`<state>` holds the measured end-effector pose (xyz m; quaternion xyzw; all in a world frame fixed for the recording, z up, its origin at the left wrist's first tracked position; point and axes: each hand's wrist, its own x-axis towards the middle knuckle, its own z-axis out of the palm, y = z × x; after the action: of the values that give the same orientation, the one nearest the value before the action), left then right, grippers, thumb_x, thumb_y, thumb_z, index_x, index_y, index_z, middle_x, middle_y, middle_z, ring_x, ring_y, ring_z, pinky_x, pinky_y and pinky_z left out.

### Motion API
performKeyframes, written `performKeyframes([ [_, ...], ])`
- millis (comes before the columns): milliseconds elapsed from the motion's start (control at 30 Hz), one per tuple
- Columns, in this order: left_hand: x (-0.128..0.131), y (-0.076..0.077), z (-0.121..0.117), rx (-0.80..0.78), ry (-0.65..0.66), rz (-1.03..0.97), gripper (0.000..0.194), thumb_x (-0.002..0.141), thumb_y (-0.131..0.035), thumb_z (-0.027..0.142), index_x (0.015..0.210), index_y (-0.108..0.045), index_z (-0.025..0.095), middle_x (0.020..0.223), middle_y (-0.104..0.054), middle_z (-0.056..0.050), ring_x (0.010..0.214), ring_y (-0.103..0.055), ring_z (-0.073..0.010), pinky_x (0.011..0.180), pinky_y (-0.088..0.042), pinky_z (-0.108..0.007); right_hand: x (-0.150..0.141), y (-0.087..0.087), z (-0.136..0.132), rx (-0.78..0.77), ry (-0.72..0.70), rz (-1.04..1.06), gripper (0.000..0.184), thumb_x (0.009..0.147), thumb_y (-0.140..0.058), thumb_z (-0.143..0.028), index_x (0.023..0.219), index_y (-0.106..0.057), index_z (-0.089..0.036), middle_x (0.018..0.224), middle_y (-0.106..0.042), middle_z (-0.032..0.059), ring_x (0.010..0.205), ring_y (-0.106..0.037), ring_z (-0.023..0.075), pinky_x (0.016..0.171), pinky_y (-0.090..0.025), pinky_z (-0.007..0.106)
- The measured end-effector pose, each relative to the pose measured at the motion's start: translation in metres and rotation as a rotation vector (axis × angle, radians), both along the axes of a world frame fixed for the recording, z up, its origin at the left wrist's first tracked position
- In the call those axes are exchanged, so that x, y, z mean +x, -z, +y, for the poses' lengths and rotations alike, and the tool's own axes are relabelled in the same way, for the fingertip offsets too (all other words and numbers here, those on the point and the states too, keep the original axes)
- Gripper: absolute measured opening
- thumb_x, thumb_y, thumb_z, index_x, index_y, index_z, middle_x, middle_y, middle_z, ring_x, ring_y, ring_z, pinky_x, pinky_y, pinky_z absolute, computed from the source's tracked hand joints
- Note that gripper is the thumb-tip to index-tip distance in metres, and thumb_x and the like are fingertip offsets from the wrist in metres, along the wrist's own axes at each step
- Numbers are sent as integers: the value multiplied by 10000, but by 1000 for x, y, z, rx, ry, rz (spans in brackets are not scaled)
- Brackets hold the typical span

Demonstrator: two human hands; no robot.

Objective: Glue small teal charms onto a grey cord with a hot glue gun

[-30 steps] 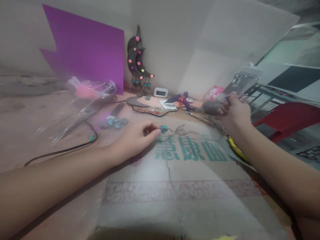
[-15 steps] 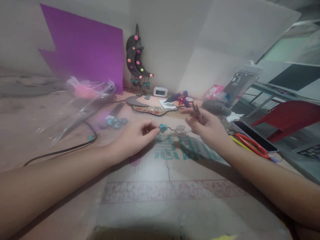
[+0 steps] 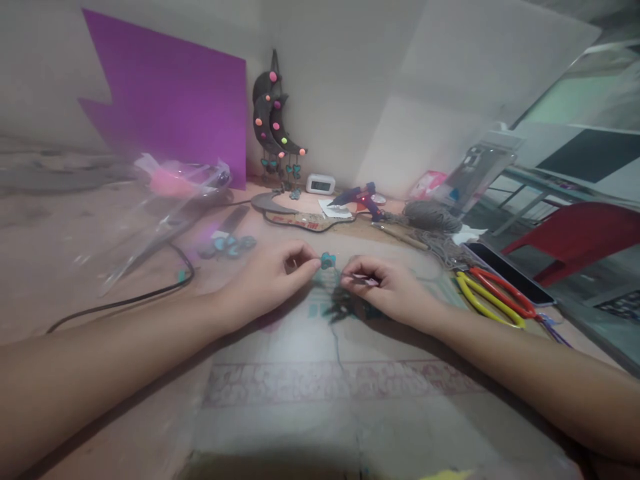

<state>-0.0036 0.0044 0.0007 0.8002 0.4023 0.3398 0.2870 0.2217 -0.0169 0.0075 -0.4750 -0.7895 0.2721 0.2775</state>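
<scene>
A small teal flower-shaped piece (image 3: 327,261) is pinched at its left edge between the thumb and fingertips of my left hand (image 3: 280,270), just above the table. To its right, a short gap away, my right hand (image 3: 383,283) is closed around a slim, dark two-pronged tool (image 3: 367,280), mostly hidden by the fingers; its exact kind is unclear. The grey cord on the flower is hard to make out now. More teal shapes (image 3: 233,245) lie left of my left hand, blurred.
Behind the hands are a glue gun (image 3: 357,195), a white clock (image 3: 321,184) and a dark moon-shaped hanging (image 3: 273,117). On the right lie grey yarn (image 3: 430,217), a wooden-handled tool (image 3: 403,237), red-and-yellow-handled pliers (image 3: 500,300) and a phone (image 3: 507,272). A black cable (image 3: 150,293) curves on the left.
My right hand has come down and left, close to the flower, its fingers curling in. The looped cord end that lay beside the flower no longer shows. My left hand has stayed put.
</scene>
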Motion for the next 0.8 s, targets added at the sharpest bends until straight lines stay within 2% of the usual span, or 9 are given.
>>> performKeyframes([
  [133,1,0,-1,5,10,-6,239,920,-532,372,842,-646,177,806,-686,-4,748,-616,-170,687,-444,-284,-3,2,-4,16,-57,7,91,847,-600,-231,830,-668,-173,743,-639,-5,651,-546,111,607,-415,228],
  [300,0,0,-1,10,7,-6,228,921,-530,353,836,-643,174,790,-676,1,731,-605,-160,674,-440,-281,-2,0,0,-43,62,100,208,886,-562,-359,943,-657,-183,732,-629,-5,615,-563,125,585,-450,243],
  [467,0,2,-1,39,31,0,225,928,-519,343,843,-641,174,803,-677,-3,743,-610,-157,679,-447,-280,-3,-8,1,27,155,96,241,882,-551,-327,1001,-699,-179,807,-680,23,719,-611,150,642,-474,255],
  [567,0,4,-2,81,66,12,208,923,-523,319,840,-641,169,805,-675,-9,755,-616,-159,689,-449,-280,-5,-6,-1,-5,129,109,255,885,-549,-341,1008,-710,-185,813,-687,19,707,-606,147,630,-471,255],
  [667,1,5,-2,105,83,25,205,922,-521,309,840,-644,167,800,-673,-15,756,-618,-162,693,-450,-280,-6,-1,-2,-83,86,150,267,884,-564,-380,1012,-696,-187,699,-639,-11,593,-558,124,567,-448,245],
  [800,2,6,-2,100,86,35,194,914,-536,305,836,-646,165,805,-681,-18,755,-619,-162,684,-449,-277,-6,3,-3,-97,53,164,218,871,-588,-376,895,-666,-174,613,-588,-30,539,-536,112,543,-426,238],
])
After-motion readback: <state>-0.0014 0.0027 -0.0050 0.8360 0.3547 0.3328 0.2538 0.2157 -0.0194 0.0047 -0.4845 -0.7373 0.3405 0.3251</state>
